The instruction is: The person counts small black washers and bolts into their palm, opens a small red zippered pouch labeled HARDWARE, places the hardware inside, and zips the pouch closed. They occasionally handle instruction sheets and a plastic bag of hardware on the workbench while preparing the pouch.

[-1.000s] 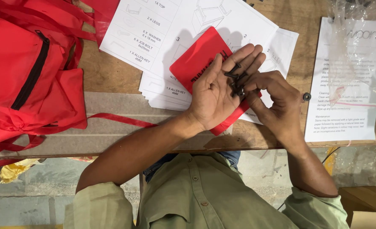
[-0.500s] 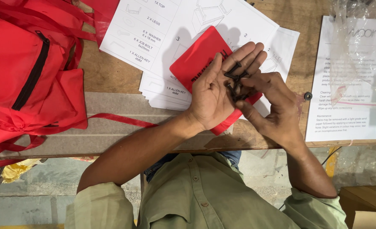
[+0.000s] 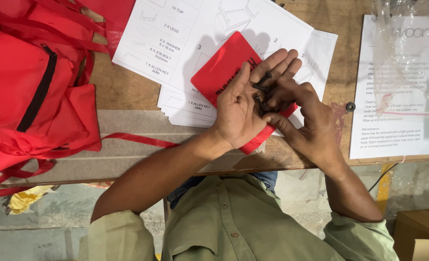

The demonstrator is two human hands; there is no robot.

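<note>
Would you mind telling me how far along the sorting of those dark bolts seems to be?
Done: the instruction sheets are spread on the wooden table, and a handful of dark bolts lies in the open left hand. In hand: the right hand picks among them with its fingertips. Left: one small dark washer sits alone on the table; no assembled parts show.

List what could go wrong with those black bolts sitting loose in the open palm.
1. The black bolts lie loose on the flat left hand; a tilt could roll them off.
2. The hands are near the table edge, so a dropped bolt may well fall to the floor.
3. The right hand is picking among them with its fingertips and could knock one off, perhaps among the instruction sheets.
</note>
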